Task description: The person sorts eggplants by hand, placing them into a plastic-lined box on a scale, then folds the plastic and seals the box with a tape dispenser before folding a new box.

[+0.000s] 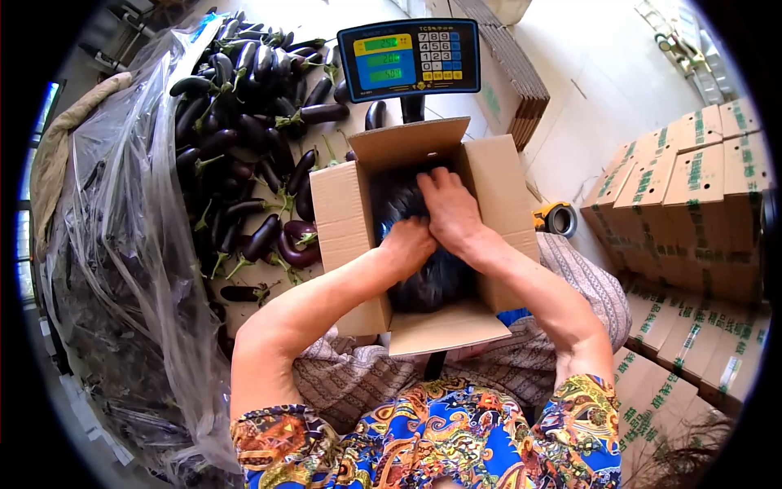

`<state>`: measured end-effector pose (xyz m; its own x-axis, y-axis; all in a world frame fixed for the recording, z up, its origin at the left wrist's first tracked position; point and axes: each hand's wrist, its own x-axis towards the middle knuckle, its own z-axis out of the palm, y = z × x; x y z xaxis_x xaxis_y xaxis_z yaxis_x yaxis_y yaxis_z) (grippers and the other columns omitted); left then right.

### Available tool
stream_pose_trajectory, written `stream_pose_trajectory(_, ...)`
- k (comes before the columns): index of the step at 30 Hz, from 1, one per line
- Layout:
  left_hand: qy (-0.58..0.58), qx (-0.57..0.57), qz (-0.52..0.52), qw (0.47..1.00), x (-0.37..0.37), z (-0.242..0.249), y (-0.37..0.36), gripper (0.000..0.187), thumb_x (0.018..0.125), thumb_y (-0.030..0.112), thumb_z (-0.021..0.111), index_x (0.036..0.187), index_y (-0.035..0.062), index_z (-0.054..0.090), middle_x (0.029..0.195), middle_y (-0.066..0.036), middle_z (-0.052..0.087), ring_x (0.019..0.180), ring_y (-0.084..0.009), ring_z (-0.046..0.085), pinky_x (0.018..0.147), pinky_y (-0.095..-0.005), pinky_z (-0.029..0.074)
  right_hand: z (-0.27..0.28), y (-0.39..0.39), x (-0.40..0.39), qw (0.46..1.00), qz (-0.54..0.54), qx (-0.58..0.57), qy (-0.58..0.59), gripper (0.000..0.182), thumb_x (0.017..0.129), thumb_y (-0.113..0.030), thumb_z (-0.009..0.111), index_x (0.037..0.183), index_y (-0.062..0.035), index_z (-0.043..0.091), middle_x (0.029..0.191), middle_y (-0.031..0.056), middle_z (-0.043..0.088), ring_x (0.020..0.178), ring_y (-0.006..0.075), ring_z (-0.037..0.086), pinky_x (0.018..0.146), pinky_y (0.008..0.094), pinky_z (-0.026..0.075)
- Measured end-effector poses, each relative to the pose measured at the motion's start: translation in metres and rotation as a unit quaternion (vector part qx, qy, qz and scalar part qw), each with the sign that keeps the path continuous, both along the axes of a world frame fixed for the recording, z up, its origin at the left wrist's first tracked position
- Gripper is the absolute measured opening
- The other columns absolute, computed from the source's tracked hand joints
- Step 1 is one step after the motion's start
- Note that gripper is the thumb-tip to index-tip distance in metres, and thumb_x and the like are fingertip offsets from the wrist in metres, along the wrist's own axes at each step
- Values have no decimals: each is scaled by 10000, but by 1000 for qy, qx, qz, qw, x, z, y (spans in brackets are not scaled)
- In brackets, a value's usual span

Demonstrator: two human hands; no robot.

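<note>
An open cardboard box [340,213] stands in front of me with its flaps folded outward. A dark, glossy plastic bag [436,285] fills it; what the bag holds is hidden. Both my hands reach inside the box and meet over the bag. My left hand [410,243] is closed, its fingers curled into the plastic near the middle. Just above and to the right, my right hand [450,205] bends its fingers over the bag and grips it. Behind the box rises a digital scale display [409,59] with lit green readouts.
Many loose eggplants [261,69] lie in a heap to the left, beside a clear plastic sheet [138,220]. Packed cartons [692,187] with green print are stacked at right. A tape roll [560,218] lies right of the box, and flattened cardboard [509,73] leans behind.
</note>
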<state>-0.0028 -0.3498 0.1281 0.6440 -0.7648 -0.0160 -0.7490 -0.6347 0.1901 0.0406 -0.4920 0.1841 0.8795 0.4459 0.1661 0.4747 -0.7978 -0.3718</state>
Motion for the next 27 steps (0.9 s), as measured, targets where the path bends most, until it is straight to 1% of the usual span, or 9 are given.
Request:
stream_pose_trajectory(5,-24,-32,56,998,2,11,0,154,762,160,669,856,44,705,919,-141,662,907,-329,652,793,-466,523,-3,-28,-35,993,50,75,76,335,721,39,567,1053,-5,565,965,204,588,929,398,593,809,481,522)
stream_pose_trajectory(9,243,46,-20,969,25,45,18,270,814,254,717,918,6,686,863,-210,675,859,-385,653,789,-479,527,-41,-22,-47,984,38,106,141,374,744,15,585,1117,-13,598,1017,208,619,991,387,605,881,465,506)
stream_pose_trajectory(10,273,-24,22,962,30,80,25,246,836,223,707,935,0,673,831,-212,671,826,-392,658,794,-493,530,-41,-22,-49,990,60,61,115,347,746,8,590,1092,-17,613,1009,197,616,985,376,601,874,454,506)
stream_pose_trajectory(11,229,-101,41,967,34,99,35,221,816,133,706,970,-13,644,925,-211,669,903,-390,649,822,-477,530,-39,-22,-49,993,81,17,88,321,749,0,596,1067,-20,628,1001,186,613,980,365,596,868,443,505)
stream_pose_trajectory(13,-157,-182,119,963,47,128,37,382,801,-12,647,1180,8,609,1218,-210,567,1133,-390,549,929,-465,477,-42,-16,-49,989,124,-67,34,166,782,-47,602,934,-39,666,985,146,588,949,324,576,826,401,503)
stream_pose_trajectory(16,-277,-186,151,930,77,166,39,469,813,-3,623,1277,2,554,1190,-202,590,1133,-358,558,946,-461,436,-53,9,-41,986,146,-75,-33,97,809,-67,578,862,-44,656,992,141,571,929,321,575,819,386,496)
stream_pose_trajectory(20,-27,-105,203,973,80,132,50,406,813,51,608,1218,38,595,1018,-158,665,925,-350,651,873,-458,502,-57,18,-37,999,19,-17,35,164,794,-44,581,952,-76,614,1013,157,523,946,352,567,719,456,524)
stream_pose_trajectory(22,80,-24,213,974,64,146,39,393,805,57,616,1197,25,607,1090,-167,646,1020,-343,638,928,-434,505,-41,5,-35,999,20,-36,27,188,796,-34,586,978,-79,598,957,170,560,902,352,617,699,461,550)
stream_pose_trajectory(27,-93,29,97,991,18,55,47,550,803,157,672,1288,-76,556,1434,-272,454,1349,-392,441,1035,-425,460,-20,-7,-36,985,67,-43,153,359,839,-83,621,1183,-10,551,1000,207,639,917,400,646,790,492,534)
